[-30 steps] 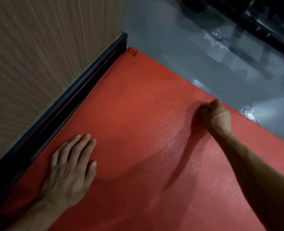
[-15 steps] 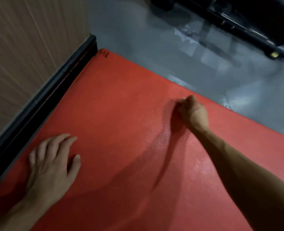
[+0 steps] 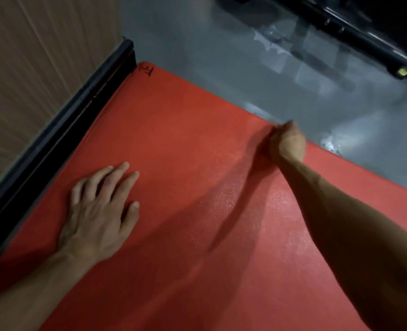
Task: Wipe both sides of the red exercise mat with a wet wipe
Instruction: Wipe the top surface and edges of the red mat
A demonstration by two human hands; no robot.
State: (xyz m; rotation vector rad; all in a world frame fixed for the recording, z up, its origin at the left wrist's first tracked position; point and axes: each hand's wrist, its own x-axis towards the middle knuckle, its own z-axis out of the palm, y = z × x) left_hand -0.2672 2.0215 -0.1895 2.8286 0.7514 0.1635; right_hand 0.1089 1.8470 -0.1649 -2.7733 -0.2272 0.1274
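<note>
The right hand [image 3: 287, 143] sits at the far right edge of the red exercise mat [image 3: 173, 139], its fingers curled under into a fist. The curl hides what is inside, so whether it grips a wipe cannot be told; no wipe shows. The knuckles lie right at the line where the mat meets the grey floor [image 3: 221, 56]. Its forearm runs from the lower right corner up to the hand and throws a long dark shadow across the mat to its left. Beside that shadow the mat surface glistens in a speckled, damp-looking band.

The left hand [image 3: 99, 211] lies flat on the mat, near and to the left, palm down, the 4 fingers straight and slightly spread, thumb out to the right. It holds nothing and presses on the mat, well apart from the right hand.

The mat lies flat on the floor and fills most of the view. Its far left corner bears a small black mark [image 3: 148, 70]. Its left edge runs along a black baseboard [image 3: 61, 130], above which stands a tan, wood-grained wall [image 3: 30, 56]. Past the mat's far edge the floor is glossy with pale reflections. In the far right corner is a dark piece of equipment [image 3: 365, 39] with a small yellow spot on it.
</note>
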